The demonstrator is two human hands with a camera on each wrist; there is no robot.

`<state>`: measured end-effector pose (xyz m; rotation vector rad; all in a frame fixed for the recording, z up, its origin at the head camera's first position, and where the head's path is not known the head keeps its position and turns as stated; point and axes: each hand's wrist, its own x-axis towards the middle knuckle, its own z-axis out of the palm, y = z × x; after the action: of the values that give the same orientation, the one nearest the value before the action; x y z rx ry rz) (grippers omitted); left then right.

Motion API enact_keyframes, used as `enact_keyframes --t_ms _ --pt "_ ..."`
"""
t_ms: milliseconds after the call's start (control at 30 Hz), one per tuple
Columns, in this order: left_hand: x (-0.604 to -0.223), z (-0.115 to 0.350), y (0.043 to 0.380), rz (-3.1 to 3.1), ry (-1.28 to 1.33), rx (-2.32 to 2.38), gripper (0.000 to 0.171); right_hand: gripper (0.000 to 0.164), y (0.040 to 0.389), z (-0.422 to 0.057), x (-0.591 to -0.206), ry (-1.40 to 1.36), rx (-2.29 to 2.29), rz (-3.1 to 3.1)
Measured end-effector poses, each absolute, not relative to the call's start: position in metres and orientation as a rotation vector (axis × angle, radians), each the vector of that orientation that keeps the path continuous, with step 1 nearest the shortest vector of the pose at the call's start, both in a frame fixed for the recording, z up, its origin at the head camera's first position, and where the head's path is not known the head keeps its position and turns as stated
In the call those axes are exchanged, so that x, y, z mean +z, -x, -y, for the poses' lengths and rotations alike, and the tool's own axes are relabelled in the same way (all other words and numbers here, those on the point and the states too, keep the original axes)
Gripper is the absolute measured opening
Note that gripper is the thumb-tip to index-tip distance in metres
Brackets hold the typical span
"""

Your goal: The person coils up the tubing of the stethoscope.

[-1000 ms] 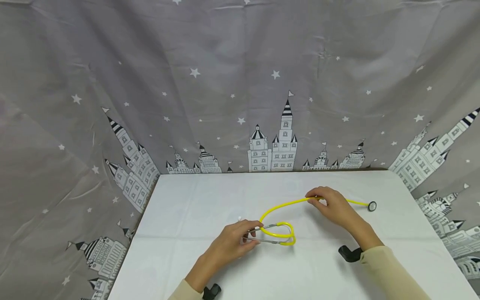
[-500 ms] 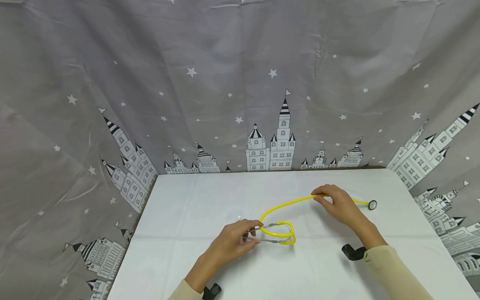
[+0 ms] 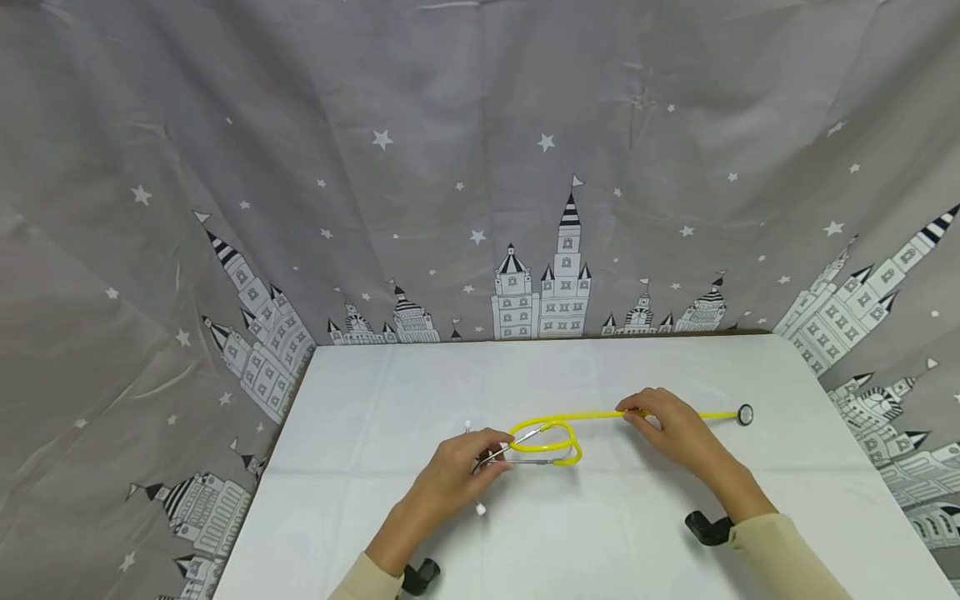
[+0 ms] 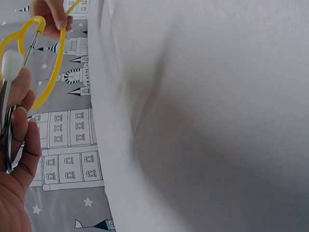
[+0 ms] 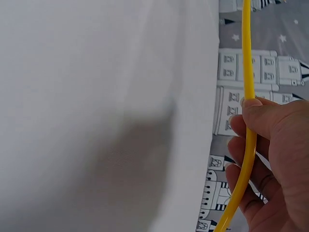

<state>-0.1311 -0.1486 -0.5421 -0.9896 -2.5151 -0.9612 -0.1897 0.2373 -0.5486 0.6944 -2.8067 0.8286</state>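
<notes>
A stethoscope (image 3: 564, 416) with yellow tubing and metal ear tubes is stretched between both hands over the white table. My left hand (image 3: 454, 472) grips the metal ear tubes; a white eartip (image 4: 12, 65) shows close up in the left wrist view. Beside that hand, the yellow tubing makes a loop. My right hand (image 3: 667, 427) pinches the single yellow tube (image 5: 248, 72) between thumb and fingers, with the other fingers loosely curled behind it. The round chestpiece (image 3: 745, 414) sticks out to the right, past the right hand.
The white-covered table (image 3: 600, 533) lies below both hands. A grey curtain (image 3: 420, 200) printed with stars and castles hangs behind it and at both sides. Black wrist mounts (image 3: 708, 528) sit at the cuffs of the beige sleeves.
The left hand has shifted slightly left with the ear tubes turning, so both eartips show. The right hand moved right, then lower, and the tube between the hands is straighter.
</notes>
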Motion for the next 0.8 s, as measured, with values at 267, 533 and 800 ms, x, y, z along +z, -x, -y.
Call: enact_keyframes --t_ms 267,533,800 --pt "-0.546 0.157 0.137 2.527 0.923 -0.887 0.037 0.023 0.158 -0.235 -0.558 -0.751 0.745 2.789" --pt "-0.548 0.162 0.145 2.514 0.850 -0.932 0.041 0.026 0.130 -0.226 -0.559 -0.827 0.777 2.736" --pt "-0.553 0.165 0.150 2.575 0.756 -0.954 0.039 0.023 0.111 -0.216 -0.555 -0.898 0.819 2.659"
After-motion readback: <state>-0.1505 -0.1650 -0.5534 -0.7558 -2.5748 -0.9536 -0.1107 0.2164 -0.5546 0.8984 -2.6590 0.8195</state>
